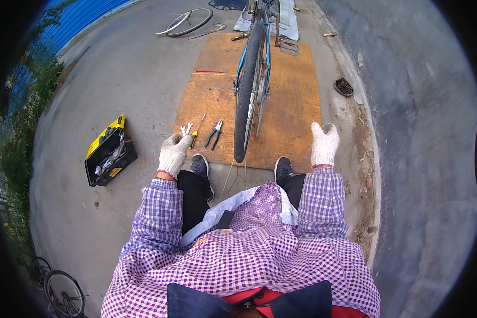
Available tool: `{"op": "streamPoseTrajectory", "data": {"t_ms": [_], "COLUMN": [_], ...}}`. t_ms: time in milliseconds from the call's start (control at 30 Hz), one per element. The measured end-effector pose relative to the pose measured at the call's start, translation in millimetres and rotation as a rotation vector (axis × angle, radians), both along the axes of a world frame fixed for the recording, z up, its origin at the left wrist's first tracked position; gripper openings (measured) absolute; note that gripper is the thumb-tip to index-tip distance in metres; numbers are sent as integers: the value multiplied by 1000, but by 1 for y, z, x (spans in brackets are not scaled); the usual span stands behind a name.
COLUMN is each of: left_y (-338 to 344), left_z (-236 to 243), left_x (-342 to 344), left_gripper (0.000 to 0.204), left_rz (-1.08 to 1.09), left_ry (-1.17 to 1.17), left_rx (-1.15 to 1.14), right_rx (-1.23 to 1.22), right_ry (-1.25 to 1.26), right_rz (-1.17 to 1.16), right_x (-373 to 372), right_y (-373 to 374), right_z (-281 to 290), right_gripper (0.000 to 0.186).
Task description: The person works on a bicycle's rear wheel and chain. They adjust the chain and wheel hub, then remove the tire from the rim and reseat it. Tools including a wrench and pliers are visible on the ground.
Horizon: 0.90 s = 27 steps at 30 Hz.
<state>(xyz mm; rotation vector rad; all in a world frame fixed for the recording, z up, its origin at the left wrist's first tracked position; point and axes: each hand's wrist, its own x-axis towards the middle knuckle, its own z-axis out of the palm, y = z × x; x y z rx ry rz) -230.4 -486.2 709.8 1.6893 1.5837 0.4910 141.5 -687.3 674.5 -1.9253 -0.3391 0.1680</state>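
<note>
Both my hands wear white knit gloves and are held apart, either side of an upright bicycle wheel. My left hand is closed in a loose curl, and nothing shows in it. Close by its fingertips are open-ended wrenches and a screwdriver with a yellow handle, partly hidden by the glove. Dark-handled pliers lie a little to the right. My right hand, over the board's right edge, is also closed with no object visible. Between them, the black tire of a blue-framed bicycle points toward me.
A wooden board lies under the bicycle, with a thin red tool on it. An open black toolbox with a yellow lid stands left. A loose wheel rim lies far off. A grey wall runs along the right.
</note>
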Motion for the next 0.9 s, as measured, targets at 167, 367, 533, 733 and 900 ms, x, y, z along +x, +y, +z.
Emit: {"op": "streamPoseTrajectory", "data": {"t_ms": [167, 367, 533, 733, 900], "left_y": [-13, 6, 13, 3, -10], "left_z": [-40, -48, -38, -25, -11], "left_x": [-101, -141, -143, -149, -140], "left_gripper": [51, 53, 54, 51, 53], "left_rz": [-152, -188, -240, -273, -309], "left_ry": [171, 239, 206, 182, 173], "left_rx": [145, 158, 105, 132, 138], "right_rx": [-81, -30, 40, 109, 74], "right_ry": [-134, 18, 168, 153, 162], "right_rz": [74, 155, 88, 50, 84], "right_x": [-113, -166, -170, -182, -179], "right_y": [-30, 4, 15, 19, 22], "right_z": [-30, -40, -53, -72, -76], "right_gripper": [34, 39, 36, 32, 32]}}
